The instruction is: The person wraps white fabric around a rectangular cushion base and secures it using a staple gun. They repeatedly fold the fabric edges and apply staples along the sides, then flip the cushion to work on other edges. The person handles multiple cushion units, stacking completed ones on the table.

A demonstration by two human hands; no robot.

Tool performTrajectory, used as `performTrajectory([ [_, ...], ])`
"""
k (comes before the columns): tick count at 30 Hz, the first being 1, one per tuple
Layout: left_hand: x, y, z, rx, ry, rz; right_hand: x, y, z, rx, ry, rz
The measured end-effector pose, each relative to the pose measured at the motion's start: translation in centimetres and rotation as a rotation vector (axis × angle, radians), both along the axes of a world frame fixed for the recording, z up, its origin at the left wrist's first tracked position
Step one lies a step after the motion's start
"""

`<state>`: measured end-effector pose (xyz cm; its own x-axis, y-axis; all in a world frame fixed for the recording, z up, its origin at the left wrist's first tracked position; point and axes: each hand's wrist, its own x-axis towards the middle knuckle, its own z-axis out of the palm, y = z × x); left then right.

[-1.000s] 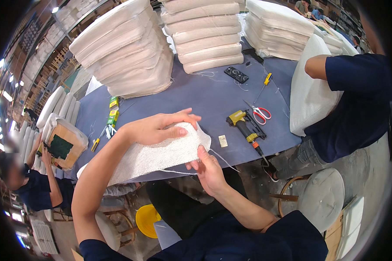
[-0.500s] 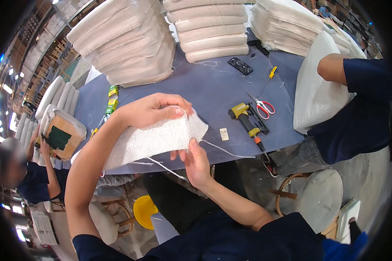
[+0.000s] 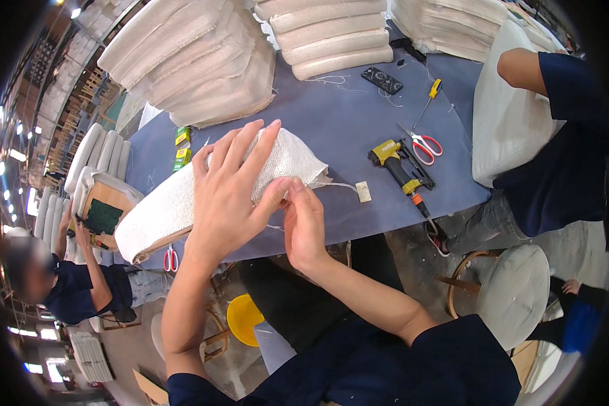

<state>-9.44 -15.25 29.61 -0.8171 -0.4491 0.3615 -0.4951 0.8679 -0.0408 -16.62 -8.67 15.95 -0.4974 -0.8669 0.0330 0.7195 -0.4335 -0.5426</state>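
Observation:
A white woven fabric-covered pad lies slanted across the near edge of the blue-grey table. My left hand rests over its middle with fingers spread, the thumb reaching toward my right hand. At the pad's near side, my right hand is closed in a pinch, thumb and forefinger on the fabric edge; the fingertips partly hide what is between them. A loose cord trails from the pad's right corner toward a small pale tag on the table.
Tall stacks of cream cushions stand at the back. To the right lie a yellow-black staple gun, red-handled scissors, a yellow-handled screwdriver and a phone. One co-worker holds a large cushion at right; another works at left.
The pad has turned and shifted left, lower onto the table edge. My left hand has gone from gripping its upper edge to lying spread over it. My right hand still pinches near its edge.

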Motion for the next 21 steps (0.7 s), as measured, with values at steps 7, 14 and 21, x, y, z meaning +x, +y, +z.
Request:
performTrajectory([
  [7,-1.9,-0.4,-1.5,-0.112,0.033,0.076,-6.2,0.2,-1.6,0.003,0.463,0.244],
  [14,-2.0,-1.1,-2.3,-0.227,0.02,0.049,-15.6,-0.4,-15.9,1.141,1.809,-0.02],
  [21,-1.3,0.7,-2.1,-0.203,0.015,0.049,-19.1,-0.2,-22.7,1.194,1.826,-0.1],
])
